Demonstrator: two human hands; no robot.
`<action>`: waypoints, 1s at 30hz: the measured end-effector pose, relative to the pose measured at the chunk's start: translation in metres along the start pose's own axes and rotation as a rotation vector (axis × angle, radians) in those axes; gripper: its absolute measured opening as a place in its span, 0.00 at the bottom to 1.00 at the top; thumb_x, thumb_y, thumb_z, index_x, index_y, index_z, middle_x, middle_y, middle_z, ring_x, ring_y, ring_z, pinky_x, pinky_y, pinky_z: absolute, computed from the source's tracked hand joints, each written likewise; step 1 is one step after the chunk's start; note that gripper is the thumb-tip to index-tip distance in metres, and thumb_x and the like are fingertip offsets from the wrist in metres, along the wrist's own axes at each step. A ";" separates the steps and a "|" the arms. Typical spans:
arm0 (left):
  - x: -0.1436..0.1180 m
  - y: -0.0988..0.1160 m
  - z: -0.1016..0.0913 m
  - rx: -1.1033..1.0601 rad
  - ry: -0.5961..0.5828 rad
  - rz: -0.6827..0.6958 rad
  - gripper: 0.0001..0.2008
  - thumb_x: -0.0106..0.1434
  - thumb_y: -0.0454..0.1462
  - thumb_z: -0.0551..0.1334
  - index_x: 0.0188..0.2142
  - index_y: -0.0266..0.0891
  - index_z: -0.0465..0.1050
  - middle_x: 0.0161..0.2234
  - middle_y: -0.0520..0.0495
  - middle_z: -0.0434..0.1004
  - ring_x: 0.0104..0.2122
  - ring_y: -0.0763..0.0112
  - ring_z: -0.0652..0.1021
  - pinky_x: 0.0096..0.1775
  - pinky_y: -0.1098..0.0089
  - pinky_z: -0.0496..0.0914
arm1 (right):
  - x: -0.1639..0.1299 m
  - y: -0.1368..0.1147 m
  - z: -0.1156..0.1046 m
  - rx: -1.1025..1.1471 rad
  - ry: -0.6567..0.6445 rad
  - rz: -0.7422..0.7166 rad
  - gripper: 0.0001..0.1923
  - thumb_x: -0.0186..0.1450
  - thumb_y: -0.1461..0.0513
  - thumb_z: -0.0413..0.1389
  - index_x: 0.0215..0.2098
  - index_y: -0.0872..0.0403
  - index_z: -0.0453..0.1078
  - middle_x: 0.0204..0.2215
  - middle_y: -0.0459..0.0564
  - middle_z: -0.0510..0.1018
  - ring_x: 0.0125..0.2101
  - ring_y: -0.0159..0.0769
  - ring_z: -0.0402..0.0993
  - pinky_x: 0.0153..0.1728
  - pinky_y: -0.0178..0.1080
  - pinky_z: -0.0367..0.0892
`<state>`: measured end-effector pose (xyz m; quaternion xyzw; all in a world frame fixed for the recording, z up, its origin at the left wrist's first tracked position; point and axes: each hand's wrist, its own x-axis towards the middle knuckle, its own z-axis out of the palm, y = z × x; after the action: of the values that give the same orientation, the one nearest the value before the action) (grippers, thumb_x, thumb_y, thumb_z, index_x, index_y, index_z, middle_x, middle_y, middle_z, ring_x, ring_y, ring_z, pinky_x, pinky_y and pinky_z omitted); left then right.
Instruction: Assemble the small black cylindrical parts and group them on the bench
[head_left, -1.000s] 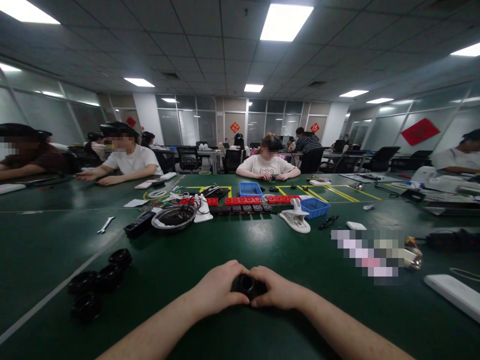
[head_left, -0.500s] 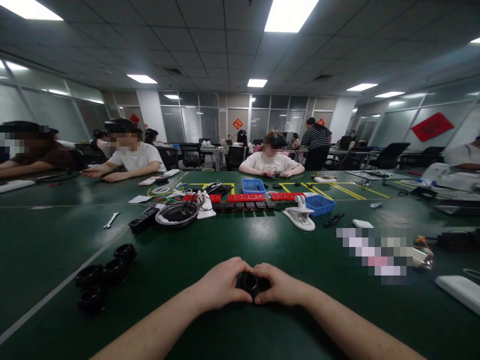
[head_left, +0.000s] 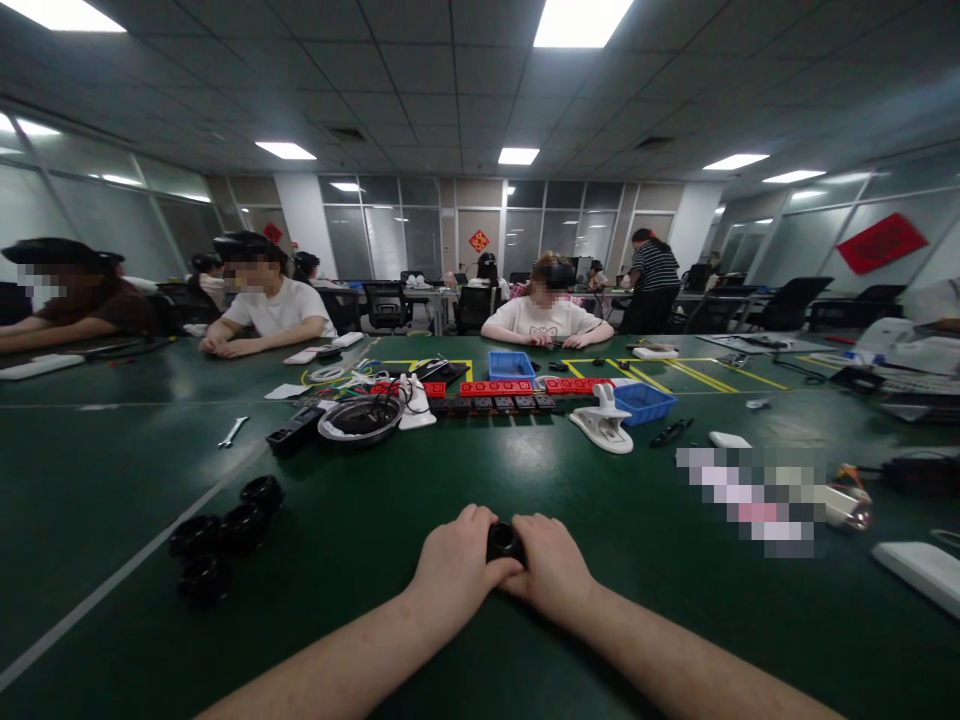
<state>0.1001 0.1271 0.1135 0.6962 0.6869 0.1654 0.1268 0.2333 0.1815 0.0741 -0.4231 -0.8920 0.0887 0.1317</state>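
Observation:
A round black ring-shaped part [head_left: 505, 541] with a hole in its middle is held between both hands, low in the centre of the head view. From the left, my left hand [head_left: 463, 552] is closed around it, its thumb lying across the near side. My right hand [head_left: 553, 558] wraps the opposite side, its thumb partly hidden under the left one. Fingers hide the sides of the part. Several similar black round parts [head_left: 244, 527] stand in a cluster on the green table [head_left: 360, 570] to my left.
Farther back lie a wrench [head_left: 233, 433], a round metal-rimmed dish [head_left: 360, 420], red socket strips [head_left: 496, 388], a white clip stand [head_left: 602, 420] and a blue bin [head_left: 643, 403]. Long white blocks [head_left: 919, 572] lie at right. People sit across the table and at left.
Both hands have closed more tightly around the black part, and their thumbs now overlap in front of it. The view has shifted slightly. A person at left has brought their hands together.

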 end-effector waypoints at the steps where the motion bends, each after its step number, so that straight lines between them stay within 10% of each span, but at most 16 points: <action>1: 0.001 -0.001 0.000 -0.004 0.001 0.017 0.20 0.48 0.48 0.60 0.37 0.40 0.64 0.35 0.49 0.66 0.33 0.65 0.70 0.33 0.68 0.63 | -0.001 0.000 0.000 0.005 0.015 -0.012 0.18 0.49 0.52 0.56 0.31 0.56 0.62 0.30 0.50 0.68 0.32 0.39 0.62 0.32 0.38 0.54; 12: 0.011 -0.019 -0.019 -0.201 -0.225 0.387 0.21 0.47 0.44 0.63 0.41 0.43 0.66 0.36 0.51 0.67 0.36 0.69 0.69 0.36 0.72 0.62 | 0.009 0.026 -0.026 0.447 -0.319 -0.349 0.22 0.49 0.55 0.59 0.41 0.53 0.66 0.36 0.47 0.67 0.39 0.37 0.61 0.40 0.37 0.56; 30: 0.011 -0.019 -0.019 -0.232 -0.236 0.357 0.20 0.47 0.43 0.63 0.41 0.44 0.66 0.36 0.52 0.66 0.35 0.69 0.69 0.35 0.72 0.62 | 0.011 0.030 -0.025 0.483 -0.347 -0.353 0.21 0.49 0.56 0.59 0.40 0.53 0.67 0.36 0.46 0.68 0.39 0.37 0.61 0.40 0.37 0.55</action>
<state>0.0746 0.1373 0.1241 0.8019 0.5096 0.1807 0.2542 0.2567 0.2104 0.0915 -0.1974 -0.9139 0.3438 0.0875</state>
